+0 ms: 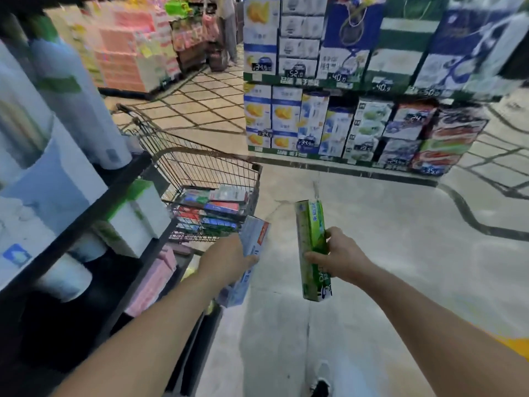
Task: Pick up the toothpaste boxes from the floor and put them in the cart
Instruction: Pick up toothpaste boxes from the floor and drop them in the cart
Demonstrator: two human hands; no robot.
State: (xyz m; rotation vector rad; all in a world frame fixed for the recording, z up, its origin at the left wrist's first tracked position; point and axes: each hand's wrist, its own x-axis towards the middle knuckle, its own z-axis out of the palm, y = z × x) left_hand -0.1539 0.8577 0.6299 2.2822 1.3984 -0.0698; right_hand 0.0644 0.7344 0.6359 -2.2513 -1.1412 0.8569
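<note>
My left hand [226, 260] grips a pale blue toothpaste box [253, 239] with a red label, held just in front of the wire cart [200, 164]. My right hand [342, 257] grips a green toothpaste box [310, 224] upright, over the grey floor to the right of the cart. The cart stands at centre left and holds several red, blue and green toothpaste boxes [217, 207] stacked in its basket.
A dark shelf unit [94, 202] with white and blue packages lines the left side, close to the cart. A low display of stacked cartons [357, 130] stands ahead. Grey floor [386, 242] spreads to the right. A person [229, 27] stands far back.
</note>
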